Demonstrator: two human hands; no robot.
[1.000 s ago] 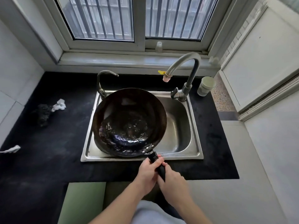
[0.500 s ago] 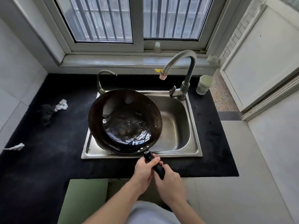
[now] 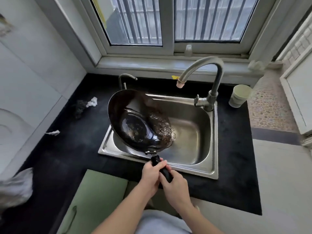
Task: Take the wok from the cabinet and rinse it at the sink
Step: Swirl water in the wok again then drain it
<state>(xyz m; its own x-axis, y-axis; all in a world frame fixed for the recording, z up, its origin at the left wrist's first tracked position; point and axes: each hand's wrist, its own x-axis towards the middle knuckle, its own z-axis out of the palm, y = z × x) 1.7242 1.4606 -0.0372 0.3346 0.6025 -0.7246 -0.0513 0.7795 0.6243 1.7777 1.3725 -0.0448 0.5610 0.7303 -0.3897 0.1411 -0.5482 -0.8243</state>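
Head view: left hand (image 3: 150, 174), right hand (image 3: 175, 188) hold wok (image 3: 135, 120) tilted over sink (image 3: 190, 119).
Fingers (image 3: 160, 165) clamp the handle (image 3: 155, 159), hiding most of it.

No legible text, brand, number or sign. Pale cup (image 3: 239, 96), far beyond and right of fingers (image 3: 163, 182) of right hand (image 3: 176, 189), beside faucet (image 3: 211, 98): faint band, too blurred to read. Small bottle (image 3: 188, 50) on window sill (image 3: 152, 65), farther beyond fingers: blurred, unreadable.
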